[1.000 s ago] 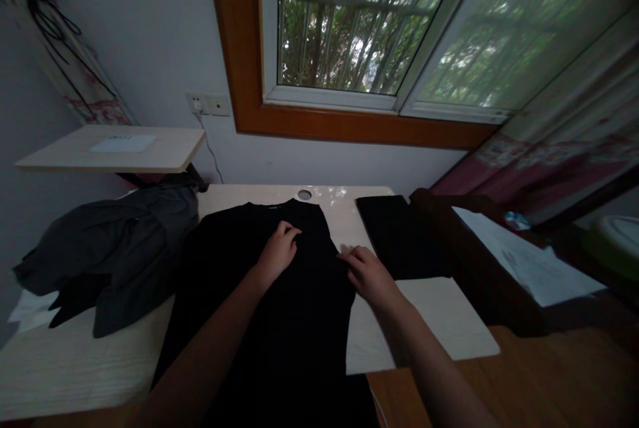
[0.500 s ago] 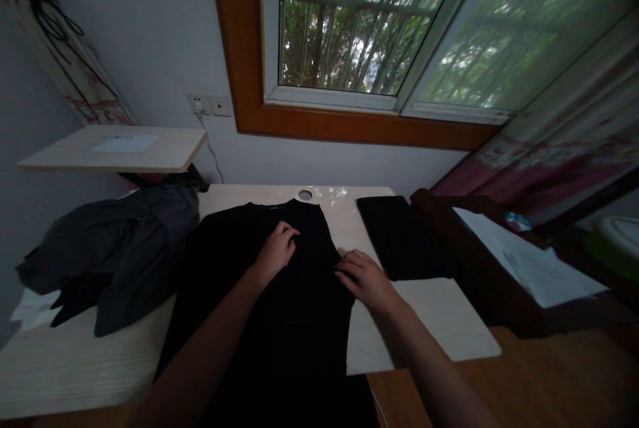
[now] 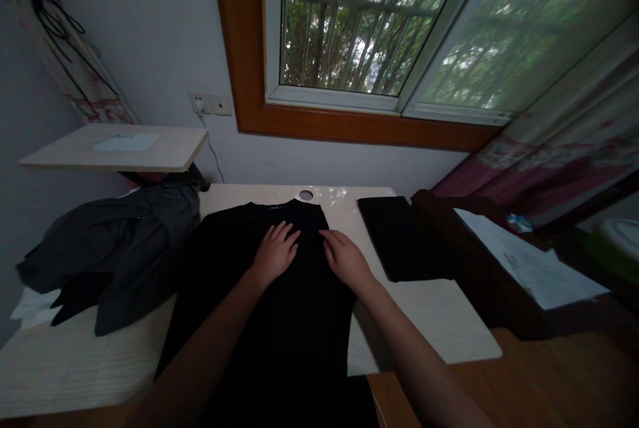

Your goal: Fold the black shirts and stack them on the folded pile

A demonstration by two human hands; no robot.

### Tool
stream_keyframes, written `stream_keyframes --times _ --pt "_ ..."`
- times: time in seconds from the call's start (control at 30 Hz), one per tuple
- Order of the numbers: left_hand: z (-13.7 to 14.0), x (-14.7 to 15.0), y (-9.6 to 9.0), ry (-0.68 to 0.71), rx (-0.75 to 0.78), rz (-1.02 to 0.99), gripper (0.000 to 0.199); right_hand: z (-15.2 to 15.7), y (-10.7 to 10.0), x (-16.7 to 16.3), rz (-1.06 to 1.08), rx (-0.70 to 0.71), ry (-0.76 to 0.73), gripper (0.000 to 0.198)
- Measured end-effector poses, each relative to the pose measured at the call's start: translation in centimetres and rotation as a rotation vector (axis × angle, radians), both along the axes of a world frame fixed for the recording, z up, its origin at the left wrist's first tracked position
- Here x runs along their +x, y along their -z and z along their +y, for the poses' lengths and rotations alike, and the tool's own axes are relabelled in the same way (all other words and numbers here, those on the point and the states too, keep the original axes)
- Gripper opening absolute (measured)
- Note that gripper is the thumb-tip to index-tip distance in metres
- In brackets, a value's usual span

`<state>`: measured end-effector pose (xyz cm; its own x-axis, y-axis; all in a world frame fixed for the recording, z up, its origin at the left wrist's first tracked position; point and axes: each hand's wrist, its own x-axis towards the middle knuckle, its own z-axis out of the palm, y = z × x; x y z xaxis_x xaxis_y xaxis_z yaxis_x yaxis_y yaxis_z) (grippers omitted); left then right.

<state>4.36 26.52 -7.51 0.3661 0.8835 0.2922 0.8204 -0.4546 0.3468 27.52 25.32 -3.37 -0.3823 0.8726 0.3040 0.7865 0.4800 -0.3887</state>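
Observation:
A black T-shirt [image 3: 299, 321] lies spread on the pale wooden table [image 3: 429, 311], its neckline toward the wall. Its right edge runs nearly straight down, and no sleeve sticks out on that side. My left hand [image 3: 275, 251] rests palm down on the upper chest, fingers spread. Close to the shirt's right shoulder, my right hand [image 3: 347, 258] lies on the cloth with its fingers stretched out toward the left. Neither hand has any cloth visibly pinched.
A folded black garment [image 3: 402, 235] lies at the table's right. On the left, a crumpled dark grey garment [image 3: 134, 235] sits beneath a small raised shelf [image 3: 174, 148]. A brown surface with a paper sheet [image 3: 524, 258] stands at right. The window [image 3: 359, 35] is ahead.
My right hand has moved left from the shirt's side edge onto the cloth near the shoulder, its fingers straightening. The fingers of my left hand have spread flat.

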Motion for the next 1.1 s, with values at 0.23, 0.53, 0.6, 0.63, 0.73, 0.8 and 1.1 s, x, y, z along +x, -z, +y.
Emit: stream_keyframes --times 0.23,0.53,0.6,0.63,0.73,0.8,1.1 --pt "0.1 -0.8 0.2 -0.004 0.0 0.02 0.046 3.7 3.6 -5.6 -0.165 -0.014 0.088 0.053" --pt "0.8 -6.7 0.2 -0.227 0.008 0.108 0.052 4.7 5.0 -4.1 -0.181 0.005 0.147 0.055" --pt "0.7 -8.2 0.3 -0.289 0.019 0.145 0.051 4.5 4.8 -3.4 -0.167 0.023 0.174 0.052" --pt "0.5 -8.8 0.3 -0.317 0.021 0.16 0.051 4.4 4.7 -3.1 -0.154 0.042 0.196 0.049" --pt "0.1 -10.2 0.5 -0.376 0.022 0.189 0.049 3.9 4.1 -2.4 -0.117 0.097 0.318 0.042" --pt "-0.1 -10.6 0.6 -0.385 0.029 0.197 0.048 3.7 3.7 -2.2 -0.122 0.102 0.41 0.04" --pt "-0.1 -10.4 0.7 -0.392 0.013 0.21 0.05 3.4 2.8 -2.4 -0.324 -0.024 0.484 0.033"
